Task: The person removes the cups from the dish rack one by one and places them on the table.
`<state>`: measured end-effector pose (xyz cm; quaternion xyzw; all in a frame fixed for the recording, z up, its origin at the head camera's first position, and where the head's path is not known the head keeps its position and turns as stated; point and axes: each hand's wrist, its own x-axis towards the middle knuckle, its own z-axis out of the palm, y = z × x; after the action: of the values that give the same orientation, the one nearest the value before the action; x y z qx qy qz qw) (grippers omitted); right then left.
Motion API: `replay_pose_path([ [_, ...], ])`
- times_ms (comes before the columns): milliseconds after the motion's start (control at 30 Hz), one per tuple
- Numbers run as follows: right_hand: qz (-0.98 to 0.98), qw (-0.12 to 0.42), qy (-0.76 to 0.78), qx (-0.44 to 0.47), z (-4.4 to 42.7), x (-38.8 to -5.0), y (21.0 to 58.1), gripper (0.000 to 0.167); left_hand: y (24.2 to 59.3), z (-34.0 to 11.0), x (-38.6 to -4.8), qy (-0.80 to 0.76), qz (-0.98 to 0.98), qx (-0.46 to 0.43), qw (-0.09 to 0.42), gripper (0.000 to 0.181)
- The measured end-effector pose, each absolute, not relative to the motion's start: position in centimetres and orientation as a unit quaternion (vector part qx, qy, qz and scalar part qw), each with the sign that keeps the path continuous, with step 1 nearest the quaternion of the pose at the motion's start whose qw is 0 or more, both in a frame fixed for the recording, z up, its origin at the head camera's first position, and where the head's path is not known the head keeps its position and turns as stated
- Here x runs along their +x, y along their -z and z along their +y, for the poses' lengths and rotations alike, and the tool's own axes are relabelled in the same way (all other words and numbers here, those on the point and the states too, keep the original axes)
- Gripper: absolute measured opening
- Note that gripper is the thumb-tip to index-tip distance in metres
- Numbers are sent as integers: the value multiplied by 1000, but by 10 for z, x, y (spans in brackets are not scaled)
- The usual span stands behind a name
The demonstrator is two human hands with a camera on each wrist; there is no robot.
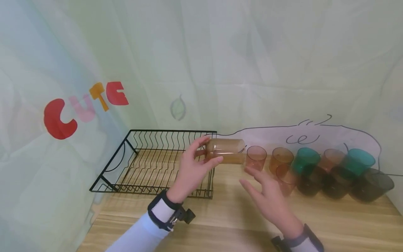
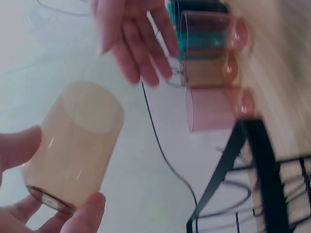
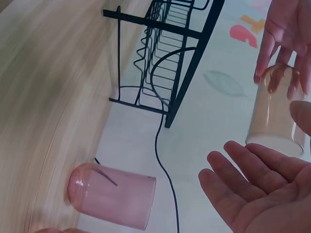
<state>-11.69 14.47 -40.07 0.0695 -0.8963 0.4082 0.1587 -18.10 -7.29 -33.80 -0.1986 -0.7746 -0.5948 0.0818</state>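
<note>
My left hand (image 1: pixel 194 168) grips an amber see-through cup (image 1: pixel 228 151) by its base end, holding it sideways in the air over the right end of the black wire dish rack (image 1: pixel 157 190). In the left wrist view the amber cup (image 2: pixel 77 145) has its mouth toward my right hand (image 2: pixel 141 39), thumb and fingers around its lower part. Right of the cup, my right hand (image 1: pixel 270 199) is spread with its fingers apart and nothing held. Just behind it stands a pink cup (image 1: pixel 256 157); the right wrist view also catches that pink cup (image 3: pixel 116 194).
Several tinted cups stand in two rows at right, among them an orange cup (image 1: pixel 281 159), a teal cup (image 1: pixel 305 157) and a dark grey cup (image 1: pixel 373 187). They rest on a wood-grain table (image 1: pixel 233 217). Behind hangs a pale printed curtain (image 1: pixel 220 70).
</note>
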Motion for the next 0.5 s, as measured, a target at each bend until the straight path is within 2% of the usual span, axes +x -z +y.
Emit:
replay_pose_path([
  [200,-886,142,-434,86,142,-119,401,49,332,-58,-165,602,-767,-213,64,63],
  [500,-865,123,-482,64,146,-121,402,53,316,-52,-146,593,-781,-191,39,63],
])
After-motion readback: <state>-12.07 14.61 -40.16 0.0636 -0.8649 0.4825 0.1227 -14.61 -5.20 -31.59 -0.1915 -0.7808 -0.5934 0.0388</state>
